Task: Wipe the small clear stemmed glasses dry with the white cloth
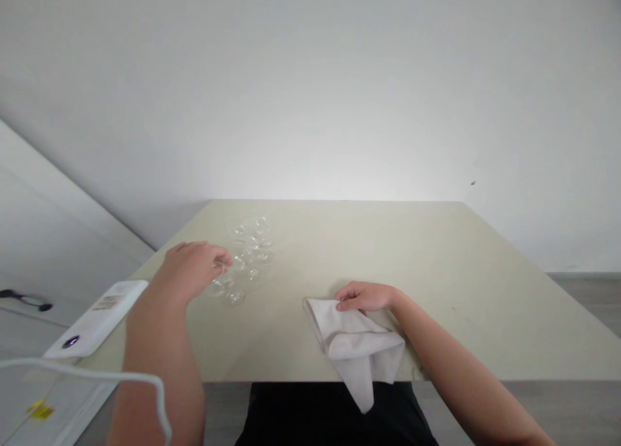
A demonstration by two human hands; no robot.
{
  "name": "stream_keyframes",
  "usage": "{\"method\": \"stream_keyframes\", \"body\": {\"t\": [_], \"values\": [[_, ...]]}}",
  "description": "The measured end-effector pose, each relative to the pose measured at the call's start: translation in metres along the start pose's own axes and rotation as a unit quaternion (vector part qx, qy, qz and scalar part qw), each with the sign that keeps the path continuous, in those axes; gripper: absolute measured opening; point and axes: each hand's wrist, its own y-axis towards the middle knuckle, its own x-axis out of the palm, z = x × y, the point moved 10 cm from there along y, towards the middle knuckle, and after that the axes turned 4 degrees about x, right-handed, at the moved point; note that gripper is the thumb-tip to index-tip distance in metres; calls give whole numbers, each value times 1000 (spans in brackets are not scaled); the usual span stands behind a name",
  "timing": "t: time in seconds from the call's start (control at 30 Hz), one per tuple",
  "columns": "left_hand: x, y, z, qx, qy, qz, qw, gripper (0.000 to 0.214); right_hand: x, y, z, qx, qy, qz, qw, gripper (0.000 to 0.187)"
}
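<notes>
My left hand [196, 265] is at the left side of the table, its fingers curled and pinched on one small clear glass [218, 268] at the near left of a cluster. Several more clear glasses [252, 244] stand close together just right of those fingers; their exact shape is hard to make out. My right hand [367, 296] grips the upper edge of a pale, off-white cloth [356, 339] between thumb and fingers. The cloth lies folded and rumpled on the table, and one corner hangs over the front edge.
The pale table [460, 291] reaches back to a white wall [339, 97]. A white device with a round dark button [104, 317] lies at the table's left edge. A white cable [97, 373] crosses the lower left. White cabinet fronts with a dark handle [24, 299] stand at left.
</notes>
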Motion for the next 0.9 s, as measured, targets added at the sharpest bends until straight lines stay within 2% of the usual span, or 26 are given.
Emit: {"method": "stream_keyframes", "body": {"t": [0.17, 0.43, 0.53, 0.63, 0.7, 0.8, 0.87, 0.9], "values": [[-2, 4, 1, -5, -19, 2, 1000, 23, -2, 0, 3, 2, 0, 4, 1000, 33], [-6, -5, 5, 2, -25, 3, 1000, 36, -2, 1, 3, 1, 8, 1, 1000, 31], [-8, -12, 5, 7, -12, 17, 1000, 43, -1, 0, 3, 3, 15, -3, 1000, 32], [-18, -26, 0, -26, 13, 36, 999, 46, -2, -1, 5, 11, 27, -3, 1000, 31], [-36, -38, -1, -64, 18, 85, 994, 47, -1, -1, 7, 17, 50, -4, 999, 29], [-73, -50, 22, -67, -61, 250, 964, 40, -8, 3, 3, -1, 174, 32, 984, 27], [-85, -51, 54, -27, -166, 361, 917, 32, -28, 6, -3, -58, 311, 120, 941, 26], [-79, -40, 80, 25, -223, 350, 909, 30, -42, 5, -4, -96, 374, 176, 905, 26]]}}
